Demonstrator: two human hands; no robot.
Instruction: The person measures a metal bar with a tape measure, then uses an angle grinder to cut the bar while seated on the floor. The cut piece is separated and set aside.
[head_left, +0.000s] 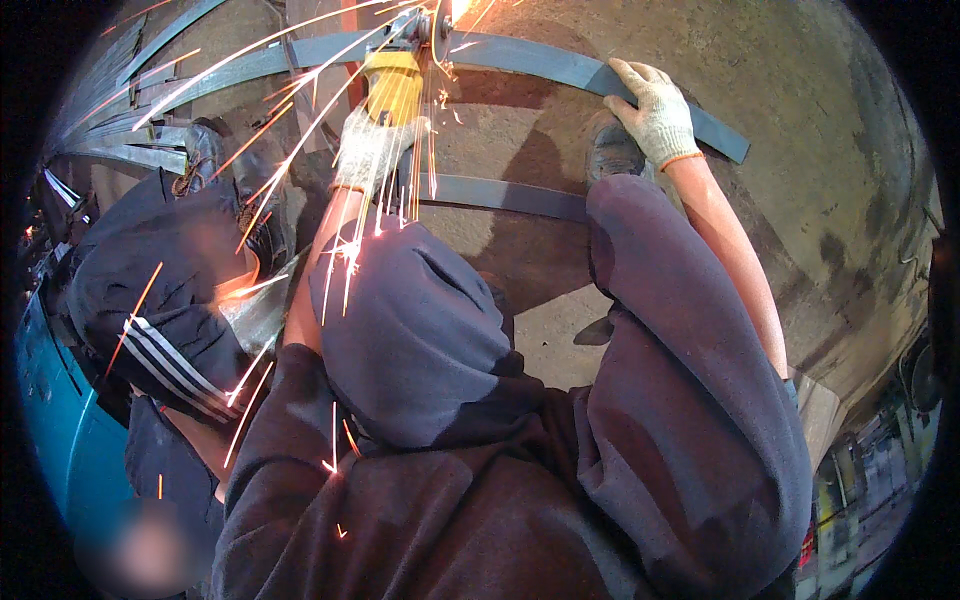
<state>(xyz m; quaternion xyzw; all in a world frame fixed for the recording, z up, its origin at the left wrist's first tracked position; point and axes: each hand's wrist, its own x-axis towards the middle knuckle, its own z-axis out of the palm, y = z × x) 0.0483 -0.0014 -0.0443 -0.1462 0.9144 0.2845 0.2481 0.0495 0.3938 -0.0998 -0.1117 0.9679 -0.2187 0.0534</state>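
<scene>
My left hand (367,150), in a pale knitted glove, is closed round the body of a yellow angle grinder (393,85). The grinder's disc (442,32) stands at the upper edge of the view, against a long grey flat metal bar (530,60). A bright glow marks the contact, and sparks stream down and to the left over my left glove and knee. My right hand (655,112), gloved too, grips the bar near its right end, fingers over the far edge and thumb on the near side. The left fingertips are partly hidden by the grinder.
A second flat bar (505,196) lies nearer, between my legs. Several metal strips (150,150) pile up at the far left. Close on my left crouches a co-worker in dark striped clothing (160,330), beside a blue panel (60,420). My right shoe (615,150) rests by the bar.
</scene>
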